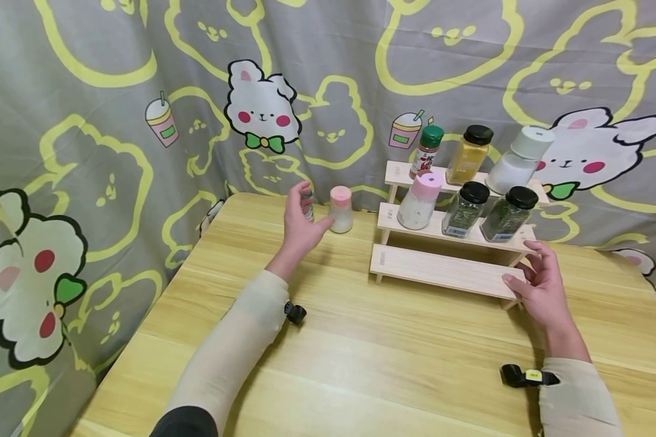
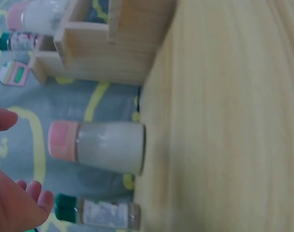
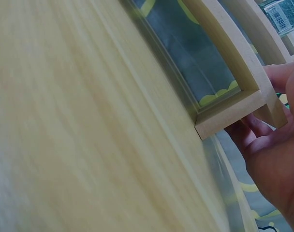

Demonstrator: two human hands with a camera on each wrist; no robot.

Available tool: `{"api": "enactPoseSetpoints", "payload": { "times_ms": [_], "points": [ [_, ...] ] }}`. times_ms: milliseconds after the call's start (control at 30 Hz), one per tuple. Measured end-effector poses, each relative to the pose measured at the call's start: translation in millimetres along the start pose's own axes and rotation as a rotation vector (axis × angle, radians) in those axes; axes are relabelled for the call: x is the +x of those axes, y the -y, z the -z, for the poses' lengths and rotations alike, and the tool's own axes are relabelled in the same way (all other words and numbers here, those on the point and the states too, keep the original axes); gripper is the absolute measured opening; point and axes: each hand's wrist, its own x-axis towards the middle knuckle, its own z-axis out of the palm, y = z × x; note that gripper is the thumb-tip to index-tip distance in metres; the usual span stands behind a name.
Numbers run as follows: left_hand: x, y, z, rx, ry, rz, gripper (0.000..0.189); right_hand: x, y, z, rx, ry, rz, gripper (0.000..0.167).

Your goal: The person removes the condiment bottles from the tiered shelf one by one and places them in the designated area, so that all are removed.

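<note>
My left hand [image 1: 300,221], thumb and fingers spread apart, is at the back left of the table. Its thumb overlaps a pink-capped shaker [image 1: 341,212] in the head view; the left wrist view shows a gap between hand and shaker [image 2: 108,146]. Behind the fingers, a green-capped spice bottle [image 1: 308,206] is partly hidden; it stands beside the shaker [image 2: 106,212]. At the right end of a three-tier wooden rack [image 1: 443,270], my right hand [image 1: 543,288] grips the side, thumb on the lowest tier and fingers around the end, next to its wooden leg [image 3: 229,113].
On the top tier stand a green-capped bottle [image 1: 427,152], a yellow spice jar [image 1: 469,156] and a white-capped shaker [image 1: 516,162]. The middle tier carries a pink-capped shaker [image 1: 417,203] and two black-lidded herb jars [image 1: 464,211]. A patterned curtain [image 1: 328,115] hangs behind the table [image 1: 361,364].
</note>
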Motion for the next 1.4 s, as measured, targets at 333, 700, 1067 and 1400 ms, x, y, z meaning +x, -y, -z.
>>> {"api": "enactPoseSetpoints", "payload": {
  "times_ms": [333,700,1067,1400],
  "points": [
    [-0.1,-20.1,-21.5,-0.056,0.071,-0.049,0.084,0.2,-2.5,0.6,-0.002,0.001,-0.003,0.083],
    [-0.1,-39.3,-58.0,-0.059,0.175,-0.104,0.08,2.3,-2.1,0.8,0.001,-0.008,0.0,0.082],
    [-0.4,-56.5,-94.0,-0.067,0.284,-0.077,0.082,2.7,-2.5,2.0,0.023,0.021,0.029,0.082],
    [-0.4,-63.1,-110.2,-0.004,0.31,-0.064,0.08,2.8,-1.7,2.1,0.029,0.034,0.041,0.082]
  ]
}}
